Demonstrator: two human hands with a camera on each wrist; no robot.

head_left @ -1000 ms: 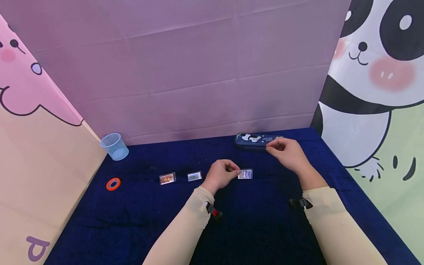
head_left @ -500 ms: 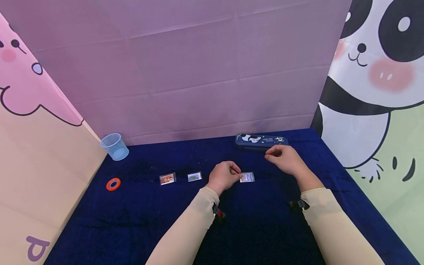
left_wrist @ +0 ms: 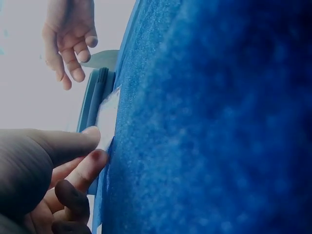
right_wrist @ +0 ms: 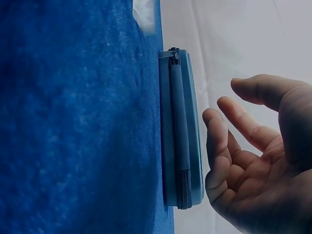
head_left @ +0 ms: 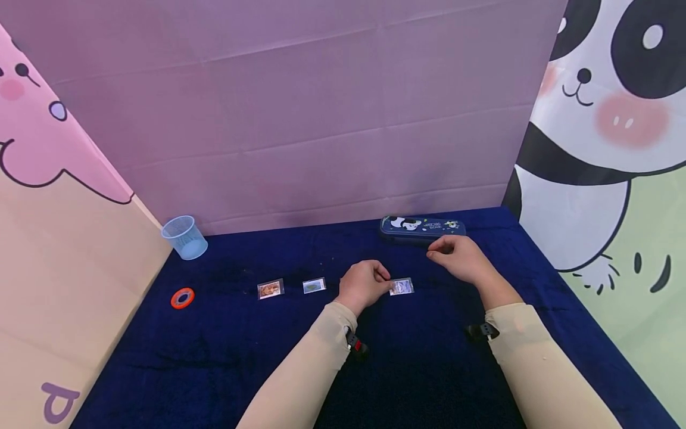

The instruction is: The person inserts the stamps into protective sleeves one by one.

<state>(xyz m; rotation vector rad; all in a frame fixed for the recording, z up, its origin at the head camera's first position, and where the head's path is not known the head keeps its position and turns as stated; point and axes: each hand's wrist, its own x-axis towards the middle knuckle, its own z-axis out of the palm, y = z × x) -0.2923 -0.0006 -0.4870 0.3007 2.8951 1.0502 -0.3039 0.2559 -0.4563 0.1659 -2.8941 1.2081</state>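
Observation:
My left hand (head_left: pixel 362 287) pinches the left edge of a small picture card in a clear sleeve (head_left: pixel 403 286), low over the dark blue cloth. In the left wrist view, thumb and index finger meet at the whitish sleeved card (left_wrist: pixel 108 119), its face too washed out to read. My right hand (head_left: pixel 457 260) hangs in the air at the front right of a navy pencil case (head_left: pixel 420 227) with panda prints. Nothing is between its loosely bent fingers, and the right wrist view shows thumb and index finger apart beside the zipped pencil case (right_wrist: pixel 179 122).
Two more small cards lie left of my left hand: an orange-brown picture card (head_left: pixel 270 289) and a greenish one (head_left: pixel 314 285). Farther left is an orange ring-shaped roll (head_left: pixel 183 298). A light blue mesh basket (head_left: pixel 185 238) stands at the back left, near the fabric wall (head_left: pixel 300 131).
My left hand has shifted slightly right and nearer to me, with the card in its pinch. The right hand has drawn back a little from the pencil case, uncovering its right end.

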